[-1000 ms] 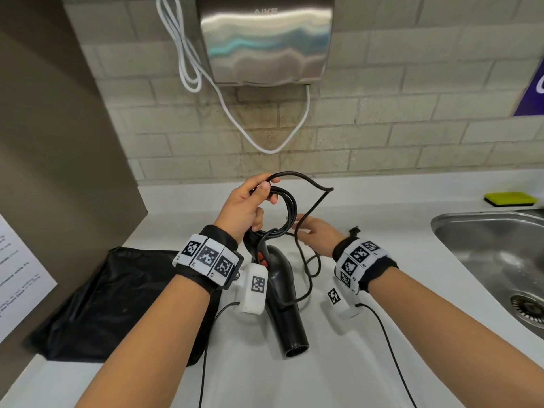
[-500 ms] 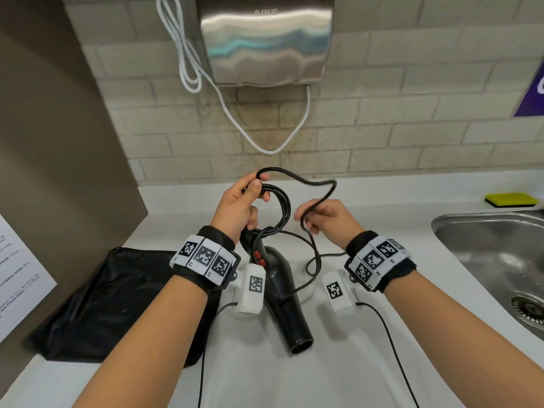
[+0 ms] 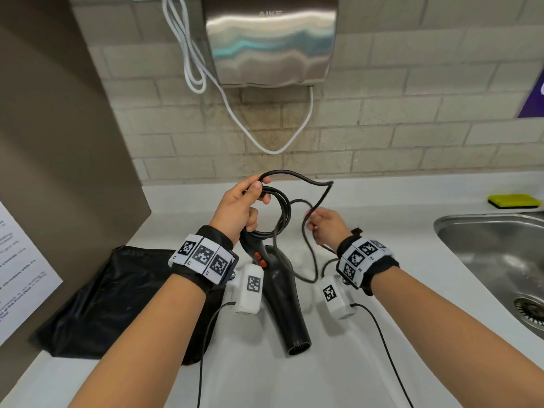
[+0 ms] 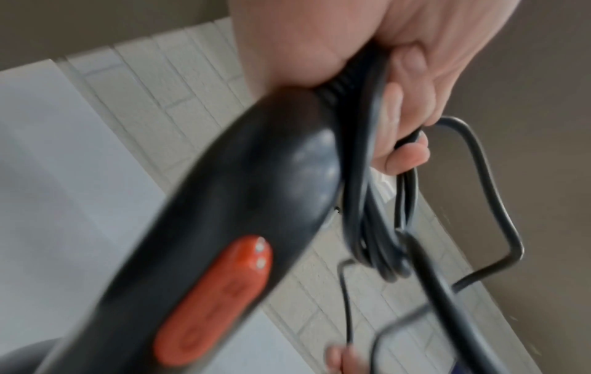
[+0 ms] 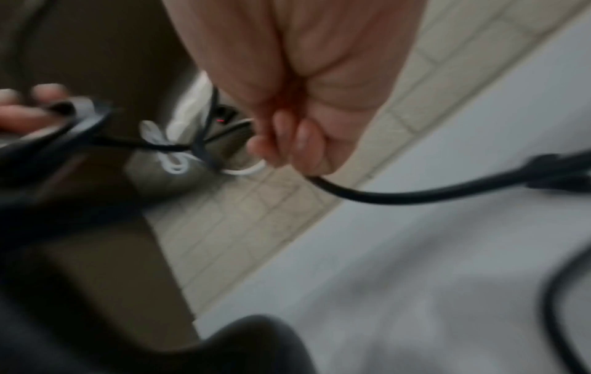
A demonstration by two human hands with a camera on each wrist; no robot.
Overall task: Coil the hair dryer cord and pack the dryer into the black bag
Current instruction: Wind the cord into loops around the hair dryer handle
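Observation:
The black hair dryer [image 3: 279, 293] with orange switches [image 4: 217, 301] hangs nozzle-down over the white counter, held at its handle end. My left hand [image 3: 240, 210] grips that end together with several coils of the black cord [image 3: 284, 213], thumb and fingers curled round the loops [image 4: 374, 202]. My right hand [image 3: 323, 226] pinches a loose stretch of the same cord [image 5: 400, 194] just right of the coils; a kinked loop arches between both hands. The black bag [image 3: 117, 301] lies flat on the counter at the left, under my left forearm.
A steel sink [image 3: 497, 260] sits at the right with a yellow sponge [image 3: 513, 200] behind it. A wall-mounted hand dryer [image 3: 270, 39] with a white cable [image 3: 265, 142] hangs above. A brown partition [image 3: 59, 142] bounds the left side.
My right hand rose to feed a loop toward the left, then dropped back and slid down the cord. The coil in my left hand has gained a turn.

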